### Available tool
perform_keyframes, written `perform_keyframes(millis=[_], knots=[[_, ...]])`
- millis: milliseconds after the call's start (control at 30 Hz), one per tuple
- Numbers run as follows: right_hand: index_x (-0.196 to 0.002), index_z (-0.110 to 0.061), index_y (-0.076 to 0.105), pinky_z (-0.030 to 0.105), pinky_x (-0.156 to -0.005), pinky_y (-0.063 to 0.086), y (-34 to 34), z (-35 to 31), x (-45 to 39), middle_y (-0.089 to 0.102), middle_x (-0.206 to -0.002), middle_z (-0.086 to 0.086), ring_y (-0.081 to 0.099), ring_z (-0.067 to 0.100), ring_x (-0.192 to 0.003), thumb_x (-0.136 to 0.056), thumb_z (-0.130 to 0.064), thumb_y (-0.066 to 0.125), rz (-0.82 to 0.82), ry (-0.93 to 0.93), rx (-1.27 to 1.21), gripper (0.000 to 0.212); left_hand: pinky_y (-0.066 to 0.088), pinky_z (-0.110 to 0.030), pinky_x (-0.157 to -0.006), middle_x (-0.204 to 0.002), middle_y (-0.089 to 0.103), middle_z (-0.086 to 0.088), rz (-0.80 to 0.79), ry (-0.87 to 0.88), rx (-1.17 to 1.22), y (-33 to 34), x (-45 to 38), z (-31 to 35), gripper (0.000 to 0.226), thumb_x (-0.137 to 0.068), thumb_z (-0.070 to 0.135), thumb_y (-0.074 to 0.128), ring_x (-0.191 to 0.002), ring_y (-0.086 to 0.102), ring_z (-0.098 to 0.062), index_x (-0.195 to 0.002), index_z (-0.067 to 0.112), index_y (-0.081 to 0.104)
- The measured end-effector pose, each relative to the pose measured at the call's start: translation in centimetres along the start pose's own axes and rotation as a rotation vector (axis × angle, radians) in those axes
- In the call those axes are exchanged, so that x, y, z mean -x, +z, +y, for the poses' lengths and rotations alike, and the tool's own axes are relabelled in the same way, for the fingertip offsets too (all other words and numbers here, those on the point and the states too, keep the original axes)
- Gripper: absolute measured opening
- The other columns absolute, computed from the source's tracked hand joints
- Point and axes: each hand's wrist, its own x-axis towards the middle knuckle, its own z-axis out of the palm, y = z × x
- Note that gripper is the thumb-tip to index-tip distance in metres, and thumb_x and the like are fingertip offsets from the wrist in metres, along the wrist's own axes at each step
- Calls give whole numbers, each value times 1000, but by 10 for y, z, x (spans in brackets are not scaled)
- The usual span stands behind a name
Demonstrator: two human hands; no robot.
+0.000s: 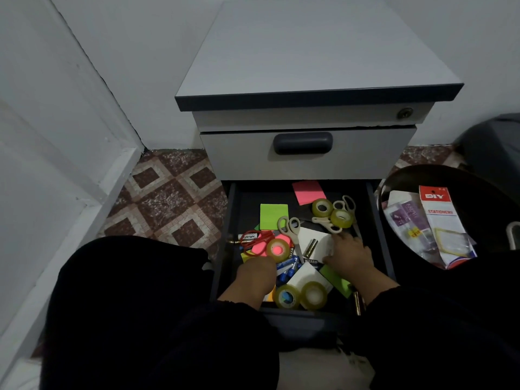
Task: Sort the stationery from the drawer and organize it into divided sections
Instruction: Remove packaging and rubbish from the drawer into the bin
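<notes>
Grip unclear on both hands, left (257, 273) and right (350, 256) (fingers hidden), inside drawer (378, 220) among tape rolls (322, 206), scissors (289, 229).

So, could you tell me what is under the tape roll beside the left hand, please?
The tape roll lies on a pink note pad, which shows through its core. What lies under the pad is hidden.

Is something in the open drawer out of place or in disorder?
Yes. The drawer is an unsorted jumble: tape rolls, scissors, sticky notes and batteries lie mixed and overlapping, with no dividers visible.
</notes>
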Motion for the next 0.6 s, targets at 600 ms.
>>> perform_keyframes(millis=[600], knots=[[-132,-8,47,41,-98,44,-5,7,-8,52,-131,16,48,35,-122,-93,-25,58,-41,14,-266,44,47,-38,-90,-127,56,-15,-29,-10,-12,-1,3,3,31,-98,9,40,-115,55,-29,-128,5,48]])
